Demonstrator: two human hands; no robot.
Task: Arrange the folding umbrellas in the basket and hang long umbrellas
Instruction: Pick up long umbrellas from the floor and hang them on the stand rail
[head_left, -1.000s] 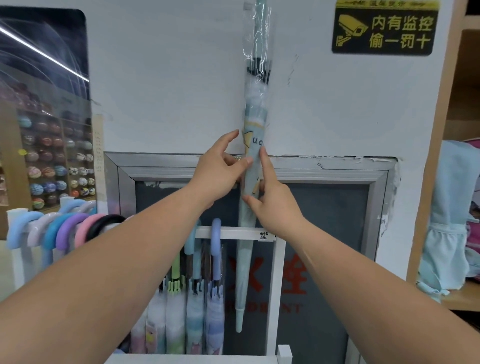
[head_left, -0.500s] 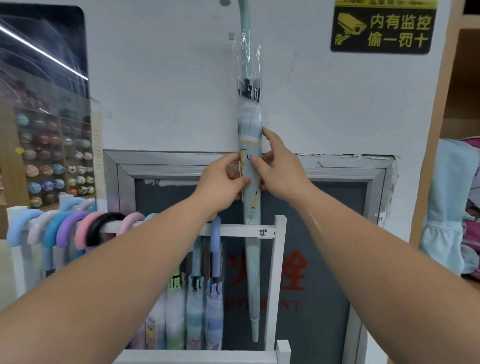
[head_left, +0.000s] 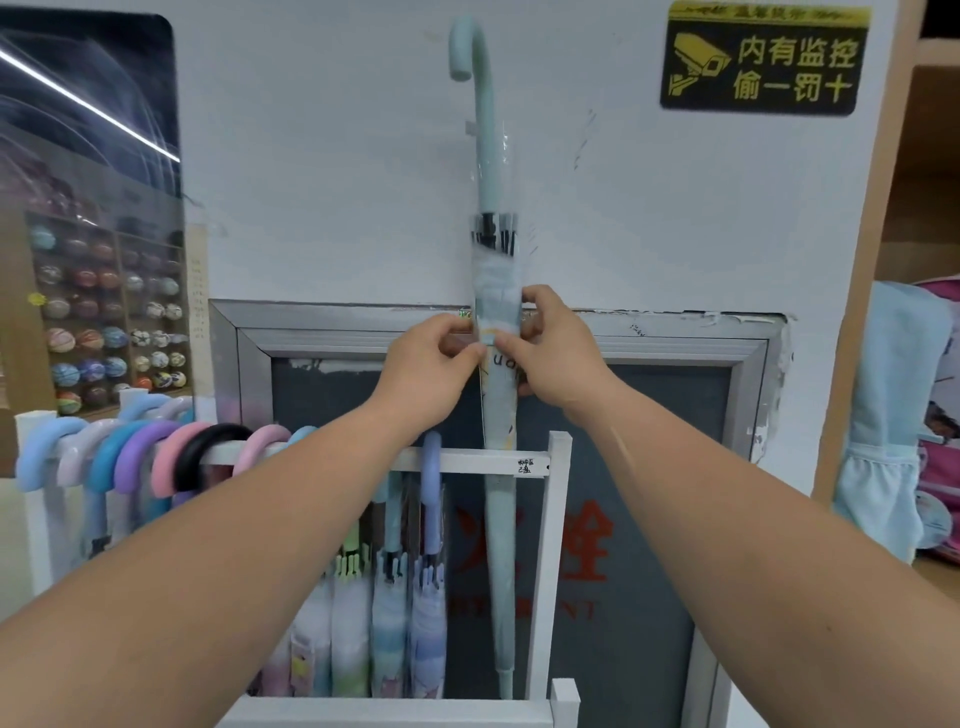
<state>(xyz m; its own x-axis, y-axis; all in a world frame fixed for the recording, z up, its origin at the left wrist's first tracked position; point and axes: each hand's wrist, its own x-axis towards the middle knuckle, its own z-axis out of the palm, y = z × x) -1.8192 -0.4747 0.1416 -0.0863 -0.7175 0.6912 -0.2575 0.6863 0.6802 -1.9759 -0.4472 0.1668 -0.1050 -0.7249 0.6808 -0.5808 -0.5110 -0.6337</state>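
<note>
A long mint-green umbrella (head_left: 496, 291) in a clear plastic sleeve stands upright in front of the white wall, its hooked handle at the top and its tip low inside the rack. My left hand (head_left: 428, 371) pinches its canopy from the left and my right hand (head_left: 553, 358) grips it from the right, both at mid-length. Below them the white rack rail (head_left: 467, 460) carries several long umbrellas (head_left: 171, 454) hung by their curved pastel and black handles. One purple-handled umbrella (head_left: 431, 486) hangs just left of the mint one.
The rack's white right post (head_left: 553, 561) stands just right of the held umbrella. Behind it is a grey metal-framed panel (head_left: 675, 338). A black and yellow camera sign (head_left: 763, 57) is on the wall. Light blue fabric goods (head_left: 893, 415) hang at the right.
The mint umbrella has come down, so its hooked handle now shows at the top and its tip sits lower in the rack. Both hands stayed on its canopy.
</note>
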